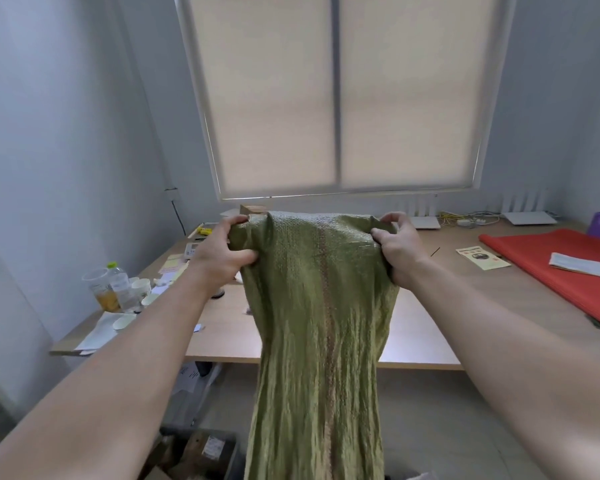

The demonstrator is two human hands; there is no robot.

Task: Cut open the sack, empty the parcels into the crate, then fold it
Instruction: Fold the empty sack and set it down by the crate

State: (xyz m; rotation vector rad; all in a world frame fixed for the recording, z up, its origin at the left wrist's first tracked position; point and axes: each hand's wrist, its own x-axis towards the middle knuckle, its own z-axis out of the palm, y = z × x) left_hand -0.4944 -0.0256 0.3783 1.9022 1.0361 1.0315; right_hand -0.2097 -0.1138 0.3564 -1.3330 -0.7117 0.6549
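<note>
A green woven sack (317,327) with a reddish stripe down its middle hangs long and limp in front of me, its top held up at table height. My left hand (222,249) grips the sack's upper left corner and my right hand (400,249) grips its upper right corner. The lower end of the sack runs out of view at the bottom edge. Below it at the lower left sits a dark crate (234,457) holding brown parcels (196,448), partly hidden by my left forearm and the sack.
A wooden table (426,327) stands under the window. Cups and a bottle (118,287) crowd its left end, red sheets (565,271) with a white paper lie at the right, and a leaflet (482,258) and routers (529,216) sit further back.
</note>
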